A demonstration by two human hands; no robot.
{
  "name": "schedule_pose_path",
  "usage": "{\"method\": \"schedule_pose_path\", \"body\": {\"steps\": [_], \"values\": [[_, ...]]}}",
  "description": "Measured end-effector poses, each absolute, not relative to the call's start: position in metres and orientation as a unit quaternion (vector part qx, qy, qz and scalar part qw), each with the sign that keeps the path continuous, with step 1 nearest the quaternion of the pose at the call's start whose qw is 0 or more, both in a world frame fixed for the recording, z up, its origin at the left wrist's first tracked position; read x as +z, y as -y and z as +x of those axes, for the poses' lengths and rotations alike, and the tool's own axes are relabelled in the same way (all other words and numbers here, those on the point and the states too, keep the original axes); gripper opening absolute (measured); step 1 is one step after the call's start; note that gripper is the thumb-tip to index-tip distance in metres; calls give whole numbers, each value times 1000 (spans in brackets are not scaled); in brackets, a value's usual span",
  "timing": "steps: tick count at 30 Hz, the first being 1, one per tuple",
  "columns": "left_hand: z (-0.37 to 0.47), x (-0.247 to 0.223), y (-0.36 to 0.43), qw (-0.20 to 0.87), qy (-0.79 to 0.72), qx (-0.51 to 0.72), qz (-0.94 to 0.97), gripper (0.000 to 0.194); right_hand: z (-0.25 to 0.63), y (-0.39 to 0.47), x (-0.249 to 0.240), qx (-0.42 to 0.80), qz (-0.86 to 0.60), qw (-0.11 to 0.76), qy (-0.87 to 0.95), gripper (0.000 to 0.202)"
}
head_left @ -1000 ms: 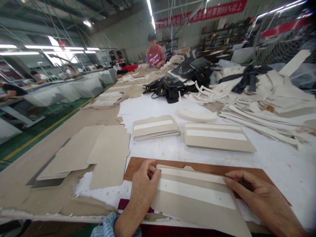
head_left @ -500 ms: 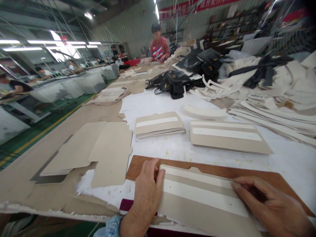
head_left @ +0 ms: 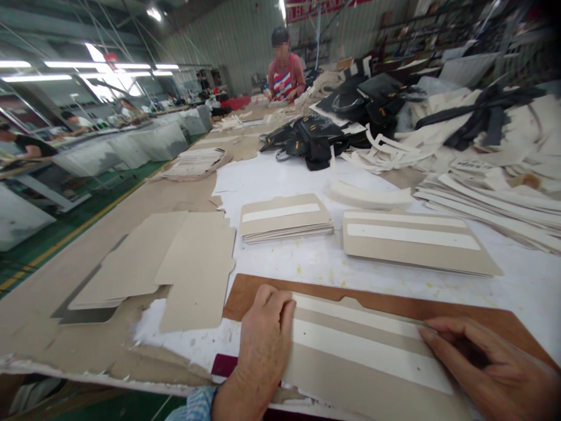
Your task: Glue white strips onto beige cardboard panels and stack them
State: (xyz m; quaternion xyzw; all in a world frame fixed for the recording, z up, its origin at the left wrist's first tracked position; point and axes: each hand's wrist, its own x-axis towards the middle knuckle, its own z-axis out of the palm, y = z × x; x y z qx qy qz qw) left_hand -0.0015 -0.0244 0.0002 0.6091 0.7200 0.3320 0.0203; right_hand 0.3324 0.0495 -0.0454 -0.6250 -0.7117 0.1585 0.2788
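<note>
A beige panel [head_left: 342, 374] with two white strips along it lies over a brown board [head_left: 442, 306] at the front of the table. At the panel's upper left corner is my left hand [head_left: 265, 336], its fingers curled and the thumb against the panel's edge. My right hand [head_left: 486, 362] pinches the upper right edge between thumb and fingers. The panel's lower edge runs out of view. A dark red piece [head_left: 224, 365] shows beside my left wrist.
Behind the board lie a smaller stack of striped panels [head_left: 284, 217] and a wider stack [head_left: 412, 237]. Plain beige panels [head_left: 197, 269] overlap at left. Farther back are black bags [head_left: 311, 140] and heaped pale strips [head_left: 495, 204]. A person in an apron [head_left: 286, 76] stands at the far end.
The fingers of my left hand have drawn closer together at the panel's corner. My right hand keeps its pinch on the edge. The view has shifted slightly.
</note>
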Motion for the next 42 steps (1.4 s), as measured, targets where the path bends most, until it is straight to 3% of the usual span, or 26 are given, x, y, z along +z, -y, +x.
{"method": "schedule_pose_path", "body": {"steps": [5, 18, 22, 42], "values": [[-3, 3, 24, 15, -708, 326, 627, 21, 331, -52, -35, 207, -614, 228, 727, 37], [-18, -6, 24, -36, -700, 266, 662, 26, 295, -43, -3, 198, -595, 326, 708, 20], [-19, -8, 24, -42, -703, 272, 656, 32, 296, -44, -4, 200, -591, 315, 715, 19], [-28, -11, 23, -8, -705, 254, 662, 24, 292, -45, 3, 198, -566, 285, 748, 27]]}}
